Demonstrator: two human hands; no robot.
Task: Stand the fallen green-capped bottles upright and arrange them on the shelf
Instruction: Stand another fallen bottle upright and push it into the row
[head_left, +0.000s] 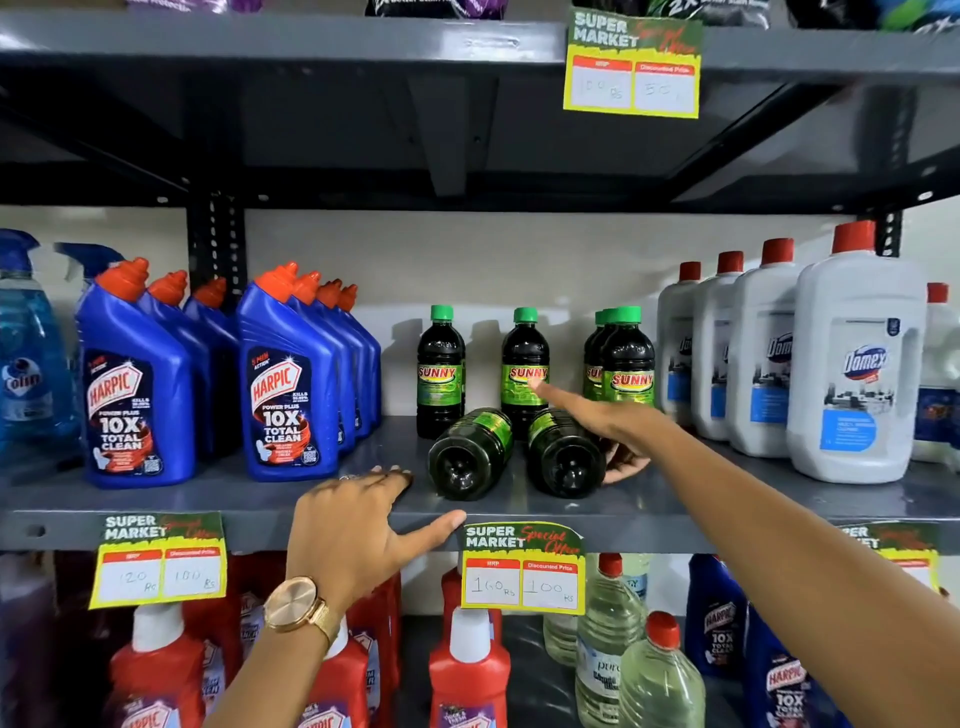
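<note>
Two dark green-capped bottles lie on their sides on the grey shelf (737, 501), bases towards me: a left one (467, 460) and a right one (561, 462). Behind them stand upright ones with "SUNNY" labels: one at the left (440, 371), one in the middle (523, 358) and a pair at the right (627, 358). My right hand (610, 423) lies over the right fallen bottle. One digit stretches across towards the middle upright bottle's label, and the other fingers curl round the fallen bottle's right side. My left hand (353, 527), with a wristwatch, rests spread on the shelf's front edge just left of the left fallen bottle, holding nothing.
Blue Harpic bottles (288, 395) crowd the shelf to the left, and white Domex jugs (852, 374) stand to the right. Price tags (522, 569) hang from the front edge. Red and clear bottles fill the shelf below. The upper shelf overhangs closely.
</note>
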